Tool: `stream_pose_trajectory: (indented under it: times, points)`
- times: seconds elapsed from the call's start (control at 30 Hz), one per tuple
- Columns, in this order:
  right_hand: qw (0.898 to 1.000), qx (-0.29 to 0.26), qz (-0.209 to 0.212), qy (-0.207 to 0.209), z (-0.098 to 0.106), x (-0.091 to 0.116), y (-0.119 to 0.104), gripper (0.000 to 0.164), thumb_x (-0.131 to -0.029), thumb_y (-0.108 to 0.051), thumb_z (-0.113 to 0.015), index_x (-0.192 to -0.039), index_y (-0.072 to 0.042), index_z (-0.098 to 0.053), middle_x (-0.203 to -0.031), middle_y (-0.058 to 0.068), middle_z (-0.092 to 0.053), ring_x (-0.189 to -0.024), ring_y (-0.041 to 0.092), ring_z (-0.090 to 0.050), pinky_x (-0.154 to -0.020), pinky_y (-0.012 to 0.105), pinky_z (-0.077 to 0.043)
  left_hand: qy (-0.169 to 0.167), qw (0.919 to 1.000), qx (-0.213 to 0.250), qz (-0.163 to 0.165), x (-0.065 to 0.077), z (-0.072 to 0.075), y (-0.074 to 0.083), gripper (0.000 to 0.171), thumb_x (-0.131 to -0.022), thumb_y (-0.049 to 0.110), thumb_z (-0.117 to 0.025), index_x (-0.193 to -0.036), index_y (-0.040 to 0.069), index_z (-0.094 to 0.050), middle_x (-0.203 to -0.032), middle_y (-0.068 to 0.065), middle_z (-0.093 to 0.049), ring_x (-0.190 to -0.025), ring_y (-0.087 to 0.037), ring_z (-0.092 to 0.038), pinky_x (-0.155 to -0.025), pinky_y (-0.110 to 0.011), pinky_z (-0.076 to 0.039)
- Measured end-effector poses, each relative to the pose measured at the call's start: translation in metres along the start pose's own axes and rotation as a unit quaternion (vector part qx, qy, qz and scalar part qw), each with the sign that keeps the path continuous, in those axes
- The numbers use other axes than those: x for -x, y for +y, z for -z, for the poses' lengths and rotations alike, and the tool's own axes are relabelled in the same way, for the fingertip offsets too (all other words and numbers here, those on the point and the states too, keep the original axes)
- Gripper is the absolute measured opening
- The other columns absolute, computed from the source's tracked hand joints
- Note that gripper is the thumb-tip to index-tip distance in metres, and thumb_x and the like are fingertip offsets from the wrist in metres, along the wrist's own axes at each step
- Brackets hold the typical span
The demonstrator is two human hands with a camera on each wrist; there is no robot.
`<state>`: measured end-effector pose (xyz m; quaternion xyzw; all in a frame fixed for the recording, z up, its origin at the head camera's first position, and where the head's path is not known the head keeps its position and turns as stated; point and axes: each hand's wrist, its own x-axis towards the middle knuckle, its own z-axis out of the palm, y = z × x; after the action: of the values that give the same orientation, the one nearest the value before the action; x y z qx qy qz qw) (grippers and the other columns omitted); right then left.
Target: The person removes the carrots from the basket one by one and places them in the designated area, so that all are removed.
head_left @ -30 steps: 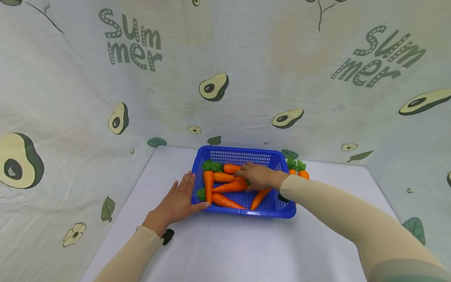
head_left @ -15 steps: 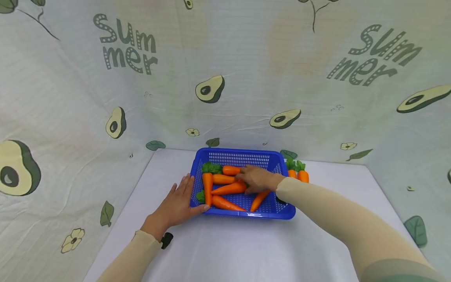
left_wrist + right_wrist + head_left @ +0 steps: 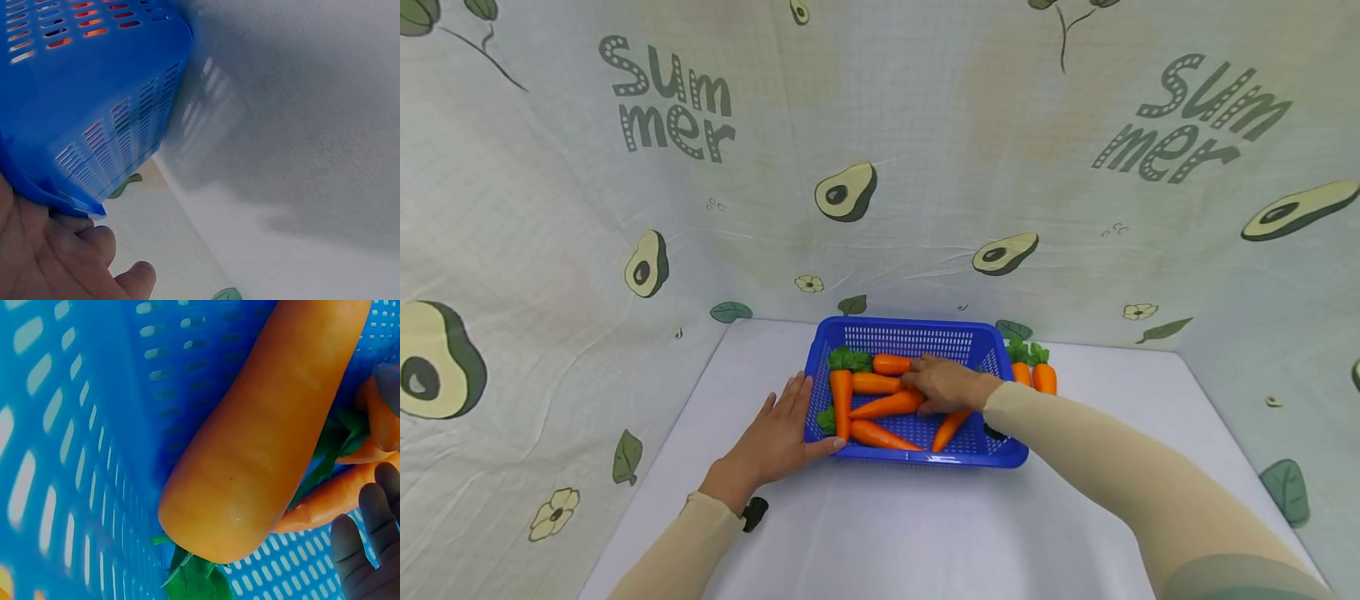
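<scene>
A blue perforated basket holds several orange carrots with green leafy tops. My left hand rests flat along the basket's left rim, fingers spread and thumb at the front corner. In the left wrist view, that hand touches the rim from outside. My right hand reaches inside, over the carrots right of centre. Its fingertips are at a middle carrot. In the right wrist view, its fingers look extended and apart, near a carrot. A large carrot lies close to that wrist.
Behind the basket's right side, more carrots with leaves lie on the white table, partly hidden by the right sleeve. A printed cloth hangs behind and along both sides.
The view has tilted and shifted slightly. Both hands stay nearly where they were, the left on the rim and the right over the carrots. No carrot has visibly moved.
</scene>
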<state>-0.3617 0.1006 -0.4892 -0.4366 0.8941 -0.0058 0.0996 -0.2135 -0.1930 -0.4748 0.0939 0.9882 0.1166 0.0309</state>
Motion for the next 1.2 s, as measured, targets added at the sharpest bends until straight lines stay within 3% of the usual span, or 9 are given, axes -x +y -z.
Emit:
stream_pose_trajectory:
  times: [0.2, 0.33, 0.53, 0.73, 0.8, 1.2]
  points:
    - [0.999, 0.025, 0.015, 0.028, 0.004, 0.005, 0.004, 0.055, -0.088, -0.041, -0.071, -0.138, -0.027, -0.055, -0.134, -0.001, -0.058, -0.111, 0.020, -0.053, -0.104, 0.039, -0.046, -0.004, 1.0000, 0.003, -0.002, -0.002, -0.002, 0.001, 0.121, -0.075, 0.090, -0.037, -0.157, 0.006, -0.007, -0.165, -0.013, -0.006, -0.152, -0.031, -0.012, -0.121, -0.056, -0.014]
    - [0.997, 0.030, 0.023, 0.069, 0.016, 0.012, 0.006, 0.046, -0.085, -0.037, -0.073, -0.126, -0.021, -0.060, -0.124, 0.001, -0.060, -0.114, 0.023, -0.051, -0.106, 0.045, -0.042, -0.007, 1.0000, 0.005, -0.001, -0.002, -0.003, 0.002, 0.121, -0.076, 0.090, -0.037, -0.157, 0.006, -0.006, -0.165, -0.013, -0.005, -0.152, -0.030, -0.011, -0.121, -0.056, -0.014]
    - [0.995, -0.034, -0.010, 0.093, 0.043, 0.026, 0.007, 0.043, -0.084, -0.035, -0.074, -0.123, -0.021, -0.060, -0.122, -0.001, -0.061, -0.116, 0.023, -0.051, -0.105, 0.051, -0.042, -0.007, 0.9999, 0.014, 0.001, -0.002, -0.003, 0.002, 0.119, -0.078, 0.087, -0.041, -0.158, 0.007, -0.004, -0.166, -0.012, -0.004, -0.152, -0.030, -0.012, -0.121, -0.056, -0.013]
    - [0.987, -0.123, -0.053, 0.083, 0.066, 0.047, 0.009, 0.041, -0.086, -0.034, -0.072, -0.121, -0.026, -0.053, -0.100, -0.006, -0.062, -0.082, 0.016, -0.056, -0.078, 0.034, -0.048, -0.003, 0.9997, 0.026, 0.001, -0.001, -0.002, 0.003, 0.116, -0.080, 0.082, -0.047, -0.158, 0.007, -0.003, -0.166, -0.012, -0.004, -0.152, -0.030, -0.011, -0.121, -0.056, -0.013]
    - [0.984, -0.143, -0.060, 0.084, 0.072, 0.056, 0.010, 0.043, -0.086, -0.035, -0.072, -0.123, -0.027, -0.051, -0.102, -0.007, -0.063, -0.079, 0.015, -0.056, -0.073, 0.031, -0.049, -0.004, 0.9996, 0.028, 0.002, 0.000, -0.001, 0.003, 0.115, -0.081, 0.081, -0.048, -0.158, 0.008, -0.003, -0.166, -0.012, -0.004, -0.152, -0.030, -0.011, -0.121, -0.056, -0.013]
    - [0.970, -0.179, -0.087, 0.143, 0.092, 0.101, 0.016, 0.049, -0.085, -0.044, -0.073, -0.129, -0.026, -0.058, -0.115, -0.007, -0.065, -0.096, 0.014, -0.059, -0.090, 0.036, -0.053, -0.003, 0.9994, 0.035, 0.005, 0.001, -0.002, 0.005, 0.118, -0.078, 0.085, -0.046, -0.158, 0.008, -0.003, -0.166, -0.012, -0.004, -0.152, -0.032, -0.013, -0.121, -0.057, -0.015]
